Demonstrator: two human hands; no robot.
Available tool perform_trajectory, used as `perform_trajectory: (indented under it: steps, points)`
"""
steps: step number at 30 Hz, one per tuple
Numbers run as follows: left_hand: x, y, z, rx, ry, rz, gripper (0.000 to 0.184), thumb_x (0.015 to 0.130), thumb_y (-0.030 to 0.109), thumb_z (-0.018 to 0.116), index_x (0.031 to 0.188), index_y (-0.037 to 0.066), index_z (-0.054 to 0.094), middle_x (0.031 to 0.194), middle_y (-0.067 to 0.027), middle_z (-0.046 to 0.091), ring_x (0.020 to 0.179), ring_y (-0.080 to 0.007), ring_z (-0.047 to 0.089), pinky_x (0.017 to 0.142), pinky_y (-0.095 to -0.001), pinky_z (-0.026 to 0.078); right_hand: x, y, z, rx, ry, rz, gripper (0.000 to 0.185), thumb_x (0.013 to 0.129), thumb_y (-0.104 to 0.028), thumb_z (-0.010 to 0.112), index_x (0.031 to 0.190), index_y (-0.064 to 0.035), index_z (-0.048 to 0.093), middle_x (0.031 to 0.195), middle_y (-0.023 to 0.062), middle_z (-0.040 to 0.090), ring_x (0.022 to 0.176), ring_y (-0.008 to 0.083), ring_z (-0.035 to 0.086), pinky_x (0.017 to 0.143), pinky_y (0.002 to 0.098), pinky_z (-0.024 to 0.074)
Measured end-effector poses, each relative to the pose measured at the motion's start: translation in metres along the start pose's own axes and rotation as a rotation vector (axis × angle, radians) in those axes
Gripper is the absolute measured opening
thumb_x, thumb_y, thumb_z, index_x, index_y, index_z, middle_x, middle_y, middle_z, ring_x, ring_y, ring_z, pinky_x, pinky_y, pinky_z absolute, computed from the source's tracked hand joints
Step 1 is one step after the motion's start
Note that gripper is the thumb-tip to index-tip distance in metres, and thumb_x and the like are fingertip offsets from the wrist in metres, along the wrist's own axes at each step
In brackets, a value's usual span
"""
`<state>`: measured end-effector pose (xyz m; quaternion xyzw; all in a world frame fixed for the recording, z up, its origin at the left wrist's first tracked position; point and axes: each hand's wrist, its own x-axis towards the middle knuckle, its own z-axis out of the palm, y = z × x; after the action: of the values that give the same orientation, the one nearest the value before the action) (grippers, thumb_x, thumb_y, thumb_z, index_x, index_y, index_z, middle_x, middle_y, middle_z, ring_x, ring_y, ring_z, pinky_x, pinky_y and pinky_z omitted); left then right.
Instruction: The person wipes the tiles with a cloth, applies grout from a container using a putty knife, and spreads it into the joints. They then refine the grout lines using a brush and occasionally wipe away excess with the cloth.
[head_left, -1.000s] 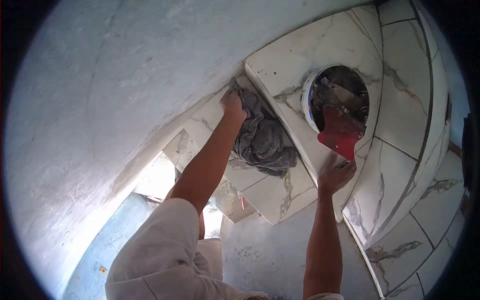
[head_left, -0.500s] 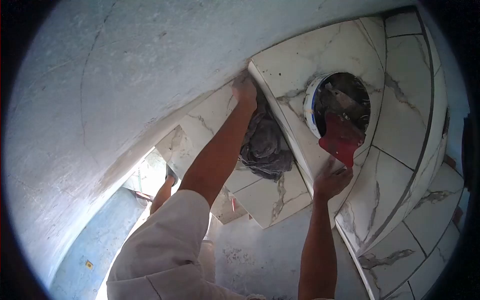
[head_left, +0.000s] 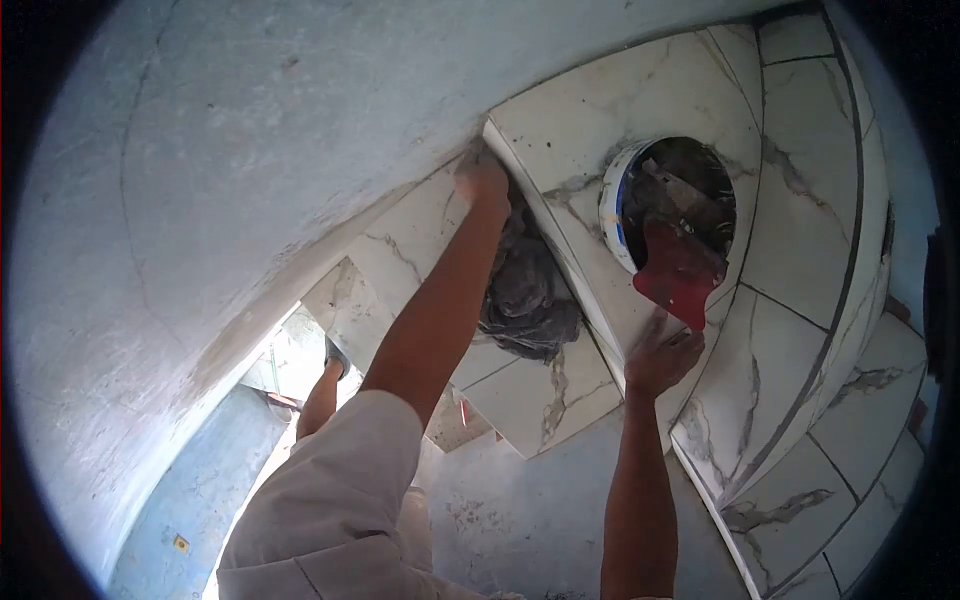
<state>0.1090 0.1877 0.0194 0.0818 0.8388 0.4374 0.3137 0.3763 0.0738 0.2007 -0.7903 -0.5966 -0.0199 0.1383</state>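
My left hand (head_left: pixel 482 180) is curled low in the corner where the blue wall meets the white marbled step. Its fingertips are in shadow, and what they hold, if anything, is hidden. Just below it, a crumpled dark grey cloth (head_left: pixel 530 305) lies on the lower tiled step (head_left: pixel 545 395), against the riser. A thin red spreader (head_left: pixel 680 275) is gripped at its near corner by my right hand (head_left: pixel 660 355), which is closed. The far end of the spreader overlaps the opening of a round white bucket (head_left: pixel 615 215) on the upper step. Dark, dirty material and scraps show inside.
A rough blue wall (head_left: pixel 270 150) rises along the left. More marbled tiled steps (head_left: pixel 800 190) curve round to the right. Down at the lower left are a person's bare leg and foot (head_left: pixel 325 390) by a bright gap. My light trouser leg (head_left: pixel 330 490) fills the bottom.
The view has shifted slightly. Both hands stay almost where they were, the left in the corner and the right on the red spreader at the bucket.
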Motion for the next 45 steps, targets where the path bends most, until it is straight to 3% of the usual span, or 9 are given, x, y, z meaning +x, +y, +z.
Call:
perform_trajectory:
  steps: [3,6,16,20,25,28,33,36,45]
  points:
    - [0.058,-0.07,0.025,0.722,-0.185,0.283,0.029,0.085,0.018,0.062,0.11,0.006,0.068,0.102,-0.011,0.067,0.093,-0.0213,0.061,0.081,-0.0328,0.047,0.0,0.003,-0.001,0.0,0.005,-0.009,0.062,0.086,-0.049,0.061,0.118,0.0026,0.05,0.108,0.0219,0.053,0.104,0.0399,0.051,0.088,0.0491,0.0413]
    - [-0.039,0.006,-0.051,-0.064,-0.195,0.034,0.03,0.082,0.016,0.065,0.11,0.003,0.067,0.096,-0.0129,0.068,0.086,-0.0204,0.061,0.076,-0.0339,0.046,-0.001,0.002,0.0,-0.002,0.007,-0.001,0.063,0.086,-0.05,0.061,0.118,0.0032,0.049,0.108,0.0217,0.053,0.104,0.0399,0.051,0.088,0.0494,0.0416]
    - [-0.021,-0.065,-0.18,0.571,-0.011,0.785,0.021,0.085,0.011,0.06,0.103,0.003,0.054,0.091,-0.0171,0.056,0.08,-0.038,0.058,0.066,-0.0486,0.045,-0.002,0.006,0.001,-0.014,0.102,-0.016,0.062,0.084,-0.051,0.063,0.112,0.004,0.054,0.106,0.0208,0.056,0.102,0.0376,0.054,0.087,0.0461,0.0435]
    - [-0.011,-0.082,-0.184,0.643,-0.253,1.23,0.021,0.083,0.013,0.058,0.103,0.006,0.053,0.111,-0.0137,0.055,0.104,-0.0358,0.051,0.091,-0.049,0.039,-0.004,0.007,-0.002,0.077,0.113,0.058,0.056,0.086,-0.05,0.06,0.111,0.0,0.056,0.096,0.0185,0.057,0.092,0.0367,0.055,0.082,0.0465,0.043]
    - [0.006,-0.109,-0.168,0.743,-0.175,1.17,0.029,0.084,0.019,0.058,0.108,0.005,0.049,0.121,-0.0158,0.049,0.112,-0.0362,0.045,0.094,-0.0502,0.035,-0.005,0.017,-0.002,0.498,0.232,0.211,0.04,0.089,-0.031,0.063,0.113,-0.0006,0.055,0.09,0.0144,0.055,0.082,0.0301,0.052,0.077,0.0425,0.0436]
    - [-0.001,-0.106,-0.17,0.785,-0.175,1.133,0.032,0.085,0.022,0.058,0.11,0.005,0.047,0.125,-0.0173,0.045,0.115,-0.037,0.042,0.095,-0.0511,0.033,0.029,0.012,-0.027,0.404,0.62,-0.136,0.023,0.088,-0.015,0.064,0.105,0.0003,0.061,0.094,0.0125,0.06,0.087,0.0286,0.055,0.081,0.0407,0.0435]
    - [0.004,-0.109,-0.167,0.808,-0.185,1.152,0.033,0.085,0.023,0.058,0.11,0.005,0.047,0.126,-0.0177,0.045,0.114,-0.0376,0.042,0.096,-0.052,0.032,0.127,-0.105,-0.076,0.026,0.107,-0.756,0.02,0.083,-0.011,0.06,0.101,-0.0125,0.068,0.099,0.0075,0.067,0.101,0.0284,0.059,0.091,0.0441,0.0439]
    - [0.006,-0.109,-0.17,0.834,-0.186,1.165,0.034,0.083,0.024,0.059,0.11,0.006,0.048,0.126,-0.0184,0.045,0.114,-0.0382,0.042,0.094,-0.0528,0.032,0.156,-0.126,-0.042,-0.399,-0.132,-0.782,0.024,0.082,-0.009,0.058,0.105,-0.0132,0.066,0.098,0.0077,0.068,0.099,0.028,0.061,0.09,0.0426,0.0448]
    - [0.005,-0.111,-0.164,0.775,-0.183,1.183,0.031,0.083,0.028,0.059,0.104,0.006,0.05,0.123,-0.0196,0.046,0.113,-0.0376,0.043,0.091,-0.0526,0.035,0.179,-0.126,-0.064,-0.212,-0.216,-0.959,0.017,0.084,-0.014,0.062,0.098,-0.0045,0.061,0.086,0.0141,0.067,0.08,0.0288,0.064,0.074,0.0417,0.0485]
